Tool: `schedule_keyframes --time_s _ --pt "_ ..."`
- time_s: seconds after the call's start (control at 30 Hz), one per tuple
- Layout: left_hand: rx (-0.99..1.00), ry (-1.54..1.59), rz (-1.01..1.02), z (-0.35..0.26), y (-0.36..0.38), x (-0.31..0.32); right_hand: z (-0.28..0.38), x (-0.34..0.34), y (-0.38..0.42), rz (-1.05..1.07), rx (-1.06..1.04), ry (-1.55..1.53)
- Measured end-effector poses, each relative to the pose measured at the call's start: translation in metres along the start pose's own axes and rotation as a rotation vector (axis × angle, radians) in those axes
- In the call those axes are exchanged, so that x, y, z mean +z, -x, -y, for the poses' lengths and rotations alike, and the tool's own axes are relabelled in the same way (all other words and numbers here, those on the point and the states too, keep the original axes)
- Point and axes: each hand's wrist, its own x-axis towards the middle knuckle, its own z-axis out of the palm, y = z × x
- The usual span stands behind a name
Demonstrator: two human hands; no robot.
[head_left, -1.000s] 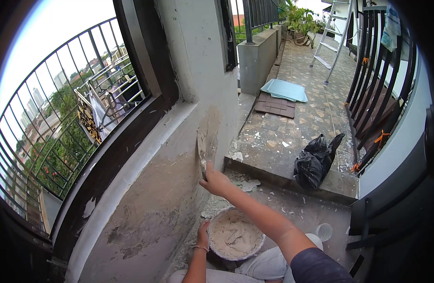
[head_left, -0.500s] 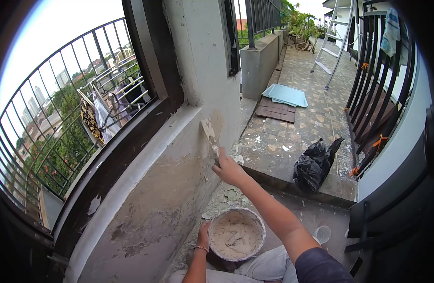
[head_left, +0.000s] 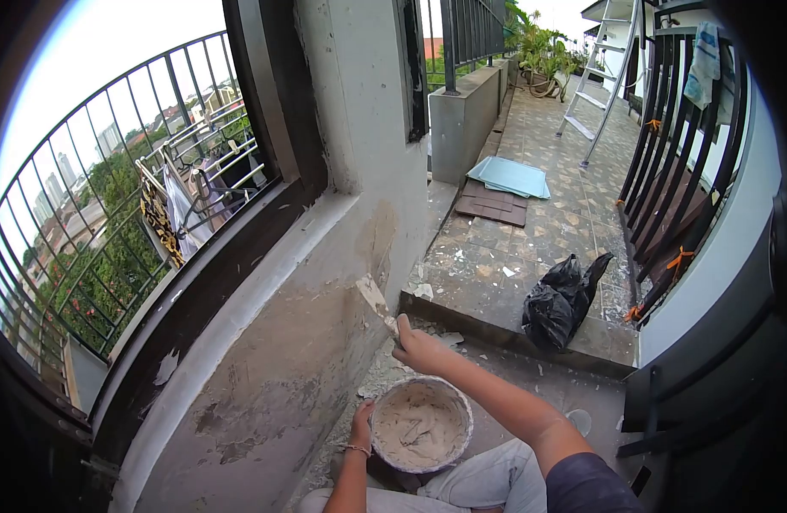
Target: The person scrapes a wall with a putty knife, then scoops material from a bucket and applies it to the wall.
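Note:
My right hand (head_left: 421,346) is closed round the handle of a putty knife (head_left: 376,299). Its blade, smeared with pale filler, is at the patchy low wall (head_left: 282,359); whether it touches cannot be told. Beige putty (head_left: 419,423) with swirled marks fills much of a round bucket (head_left: 467,427), which stands by my lap. Against the bucket's left rim, my left hand (head_left: 362,423) grips it, with a bracelet on the wrist. A darker, damp-looking patch (head_left: 381,227) shows on the wall above the knife.
Broken plaster flakes (head_left: 376,372) lie along the wall's foot. Beyond a step (head_left: 513,329) are a black plastic bag (head_left: 566,299), light blue sheets (head_left: 515,177), brown tiles (head_left: 489,205) and a stepladder (head_left: 594,94). A clear cup (head_left: 579,421) stands right of my knee.
My right hand and the putty knife have moved down the wall, toward the bucket. My left hand stays on the bucket's rim. The view has shifted slightly.

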Motion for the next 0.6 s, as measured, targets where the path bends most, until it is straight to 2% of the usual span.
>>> schedule_keyframes --time_s 0.1,0.2,0.3,0.4,0.47,0.6 --pt "-0.005 0.010 0.012 -0.003 0.002 0.003 -0.005 -0.028 -0.021 -0.083 0.136 -0.029" --pt "-0.004 0.007 0.006 -0.015 0.011 0.012 -0.012 -0.048 -0.054 -0.230 0.163 -0.061" --pt "0.002 -0.012 0.002 -0.019 0.011 0.012 -0.013 -0.047 -0.079 -0.227 0.077 -0.064" --pt "0.006 -0.004 0.003 -0.013 0.007 0.011 0.015 -0.027 -0.076 -0.002 0.200 -0.324" --pt "-0.015 0.015 -0.004 -0.012 0.006 0.011 0.007 0.015 -0.074 0.006 0.128 -0.319" --pt "0.003 -0.034 -0.024 -0.017 0.011 0.014 0.009 0.049 -0.044 0.070 0.092 -0.277"
